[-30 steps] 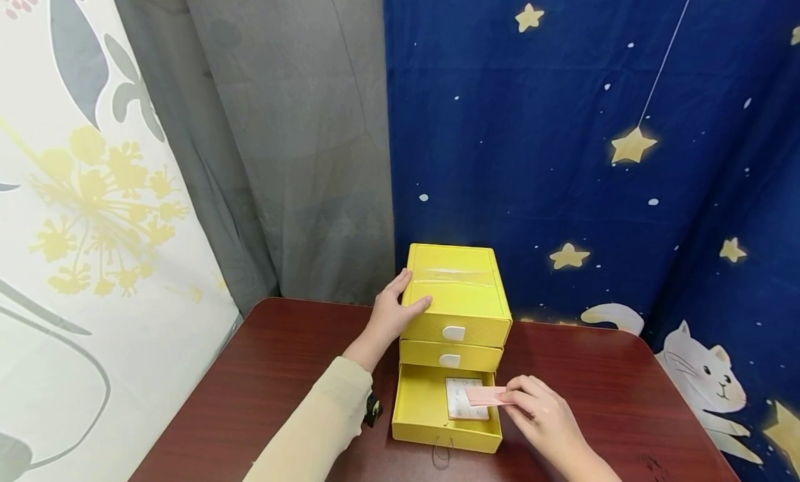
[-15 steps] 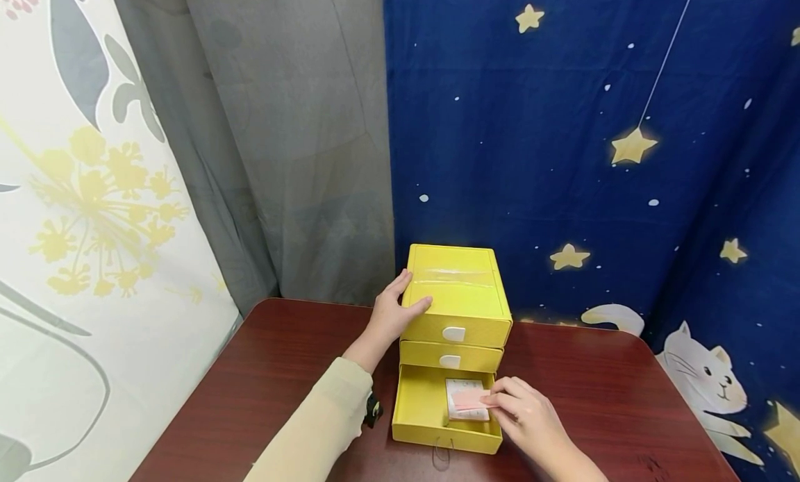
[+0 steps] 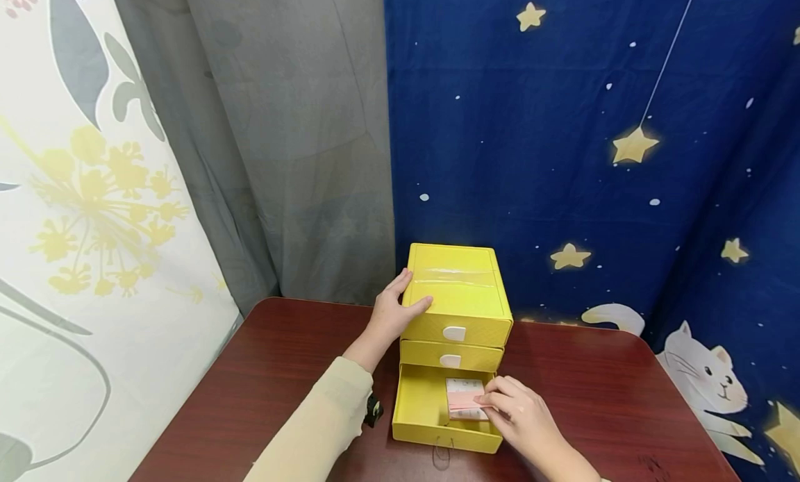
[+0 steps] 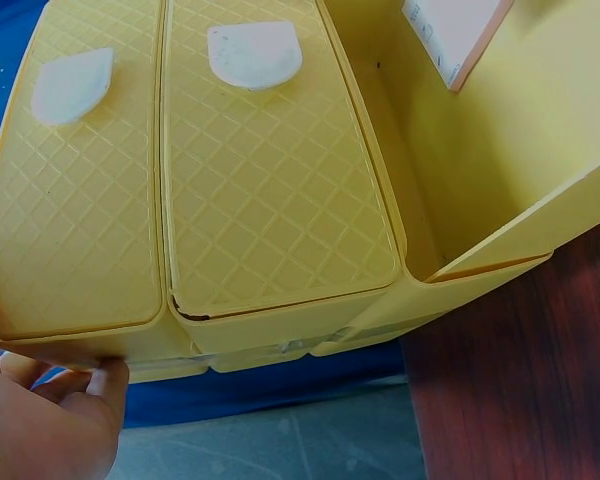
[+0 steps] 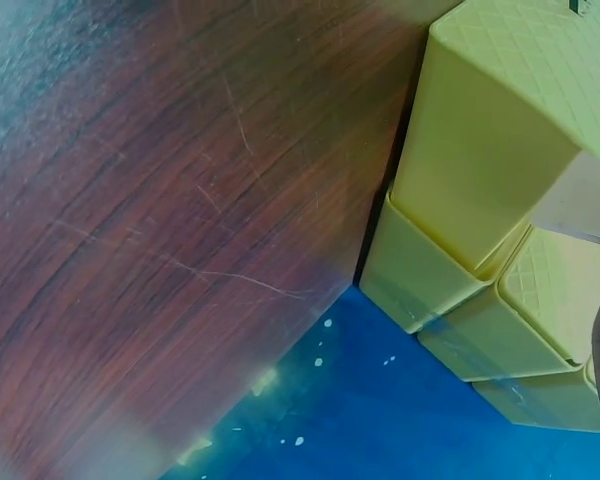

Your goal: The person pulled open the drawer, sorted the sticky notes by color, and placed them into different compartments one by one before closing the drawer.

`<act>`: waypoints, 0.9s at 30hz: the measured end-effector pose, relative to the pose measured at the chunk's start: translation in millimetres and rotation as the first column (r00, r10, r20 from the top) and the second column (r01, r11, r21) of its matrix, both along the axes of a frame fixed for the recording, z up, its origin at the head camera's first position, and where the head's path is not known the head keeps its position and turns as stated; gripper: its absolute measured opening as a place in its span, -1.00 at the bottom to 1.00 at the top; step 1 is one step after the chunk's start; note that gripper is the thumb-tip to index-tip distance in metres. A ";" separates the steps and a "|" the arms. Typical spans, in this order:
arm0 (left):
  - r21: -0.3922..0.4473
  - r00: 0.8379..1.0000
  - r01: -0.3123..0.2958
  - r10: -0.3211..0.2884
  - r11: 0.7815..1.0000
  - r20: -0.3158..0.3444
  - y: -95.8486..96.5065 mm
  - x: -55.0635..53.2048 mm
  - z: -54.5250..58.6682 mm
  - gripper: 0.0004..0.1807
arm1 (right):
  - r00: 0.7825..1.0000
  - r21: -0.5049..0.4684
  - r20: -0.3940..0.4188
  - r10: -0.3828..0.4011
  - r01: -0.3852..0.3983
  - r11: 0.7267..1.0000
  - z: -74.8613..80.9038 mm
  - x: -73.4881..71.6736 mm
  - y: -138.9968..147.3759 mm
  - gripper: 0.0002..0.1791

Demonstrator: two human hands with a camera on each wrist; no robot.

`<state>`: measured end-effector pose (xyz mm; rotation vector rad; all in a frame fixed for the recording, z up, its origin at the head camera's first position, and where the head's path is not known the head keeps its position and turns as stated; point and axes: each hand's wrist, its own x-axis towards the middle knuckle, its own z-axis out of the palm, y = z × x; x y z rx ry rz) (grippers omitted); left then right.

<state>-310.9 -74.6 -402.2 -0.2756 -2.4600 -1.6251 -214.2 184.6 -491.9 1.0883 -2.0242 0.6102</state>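
A yellow desktop drawer unit (image 3: 459,294) stands on the table, its bottom drawer (image 3: 415,399) pulled out. My left hand (image 3: 394,312) rests on the unit's upper left edge, with fingers and thumb spread apart. My right hand (image 3: 521,412) pinches a pink slip of paper (image 3: 461,400) between thumb and fingers above the bottom drawer. Under the slip lies a white printed notepad (image 3: 465,385), partly covered. The notepad's pink edge (image 4: 483,45) shows in the left wrist view. In the right wrist view the slip (image 5: 580,195) looks pale beside the drawer wall.
The two upper drawers are closed and have white tabs (image 3: 454,333). A thin loop (image 3: 442,455) hangs at the bottom drawer's front. The unit stands on a dark red wooden table (image 3: 587,371). Grey (image 3: 300,155) and blue starry curtains (image 3: 475,155) hang behind.
My right hand has moved left with the pink slip, bringing it from the drawer's right side over the notepad. My left hand and the drawer unit have stayed in place.
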 end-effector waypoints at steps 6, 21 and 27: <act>0.002 1.000 0.000 0.000 1.000 0.001 -0.4 -0.2 0.8 -0.11 | 1.000 0.019 -0.005 -0.008 0.008 1.000 -1.6 -4.2 -8.4 -0.89; -0.014 1.000 -0.011 0.011 1.000 -0.014 0.3 -1.7 -0.4 -0.12 | 0.996 0.091 -0.011 -0.089 0.089 0.992 -6.0 -15.6 -41.1 -0.82; -0.014 1.000 -0.011 0.011 1.000 -0.012 -0.1 -1.6 -0.8 -0.11 | 0.992 0.126 0.006 -0.128 0.126 0.984 -6.9 -15.2 -50.5 -0.80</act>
